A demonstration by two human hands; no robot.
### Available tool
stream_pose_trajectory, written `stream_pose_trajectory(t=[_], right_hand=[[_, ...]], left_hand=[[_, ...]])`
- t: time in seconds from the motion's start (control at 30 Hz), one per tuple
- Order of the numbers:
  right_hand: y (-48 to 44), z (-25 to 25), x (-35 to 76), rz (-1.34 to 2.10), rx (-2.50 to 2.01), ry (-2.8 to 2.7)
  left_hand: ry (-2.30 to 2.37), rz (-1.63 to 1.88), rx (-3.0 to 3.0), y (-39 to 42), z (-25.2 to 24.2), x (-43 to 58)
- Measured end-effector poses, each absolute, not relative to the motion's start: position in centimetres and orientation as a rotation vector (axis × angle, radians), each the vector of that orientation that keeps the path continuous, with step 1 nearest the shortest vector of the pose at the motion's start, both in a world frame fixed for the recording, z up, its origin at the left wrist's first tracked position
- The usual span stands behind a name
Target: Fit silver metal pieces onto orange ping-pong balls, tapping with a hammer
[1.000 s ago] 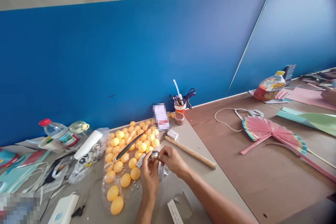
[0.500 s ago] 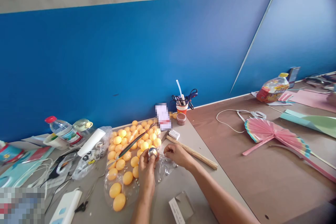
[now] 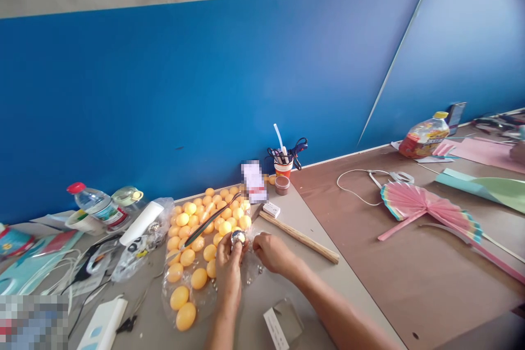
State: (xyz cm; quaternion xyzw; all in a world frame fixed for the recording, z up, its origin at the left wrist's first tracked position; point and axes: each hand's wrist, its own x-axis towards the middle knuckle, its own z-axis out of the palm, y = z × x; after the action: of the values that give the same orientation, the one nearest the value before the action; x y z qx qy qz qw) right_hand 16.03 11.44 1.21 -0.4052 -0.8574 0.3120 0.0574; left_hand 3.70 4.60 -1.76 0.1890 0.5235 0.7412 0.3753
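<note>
A shiny silver ball [image 3: 238, 238] is held upright in the fingers of my left hand [image 3: 229, 268], thumb pressed against its near side. Close by on the right, my right hand [image 3: 273, 253] has its fingers pinched together. Whatever lies between them, if anything, is too small or hidden to make out. Beneath and left of my hands spreads a clear plastic bag with several orange balls [image 3: 199, 278]. A dark, thin, long-handled tool [image 3: 205, 226] lies across them.
Right of my hands lie a wooden stick [image 3: 303, 237] and a small white box [image 3: 271, 209]. A cup of tools [image 3: 283, 167] stands by the blue partition [image 3: 184, 93]. Bottles, cables and a power strip [image 3: 102, 322] crowd the left. A pink paper fan [image 3: 426, 205] lies right; another person's hand shows at the right edge.
My right hand has shifted slightly left and down, a little closer to the silver ball. My left hand keeps hold of the ball, almost unmoved.
</note>
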Motion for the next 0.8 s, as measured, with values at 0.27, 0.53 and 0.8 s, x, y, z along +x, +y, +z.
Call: stream_pose_trajectory(t=[0.27, 0.53, 0.8], right_hand=[[11.4, 2.4, 16.6, 0.812, -1.215, -2.640], [11.7, 2.3, 16.7, 0.646, -1.260, -2.865], [12.1, 1.8, 16.4, 0.985, -1.255, -2.259]], left_hand=[[1.316, 1.903, 0.457, 4.7, -1.7, 3.6], [1.377, 1.886, 0.512, 4.7, -2.0, 3.5], [1.323, 1.894, 0.448, 4.8, -2.2, 3.3]])
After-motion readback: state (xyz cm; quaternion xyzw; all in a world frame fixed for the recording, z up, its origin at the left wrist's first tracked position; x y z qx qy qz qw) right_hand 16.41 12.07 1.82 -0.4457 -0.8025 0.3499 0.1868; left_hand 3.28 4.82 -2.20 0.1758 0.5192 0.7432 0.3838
